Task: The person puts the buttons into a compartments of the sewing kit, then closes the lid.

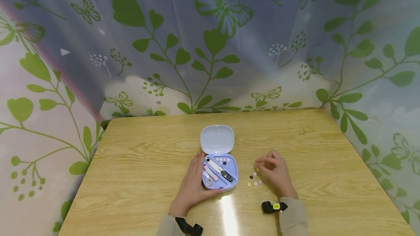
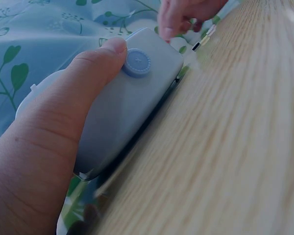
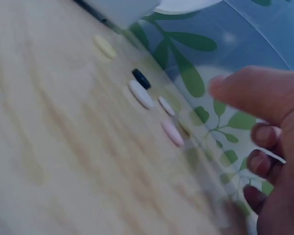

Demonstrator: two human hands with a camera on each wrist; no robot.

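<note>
A lilac sewing kit box (image 1: 220,189) lies with its lid (image 1: 217,139) raised. Inside are black-handled thread snips (image 1: 225,174), a pink tape-like strip (image 1: 210,173), a small metal ring (image 1: 209,181) and several buttons (image 1: 224,160). My left hand (image 1: 191,187) grips the box, its thumb along the front beside a round blue catch (image 2: 137,63) and its fingers along the left side. Right of the box, my right hand (image 1: 277,172) hovers above several loose buttons (image 3: 141,94), thumb and index finger close together, other fingers loosely bent. Nothing shows between its fingertips.
The wood-grain table (image 1: 144,141) bears the box and the loose buttons. A leaf-and-butterfly patterned curtain (image 1: 170,65) hangs behind the table and along both sides. Each wrist wears a black camera mount (image 1: 269,207).
</note>
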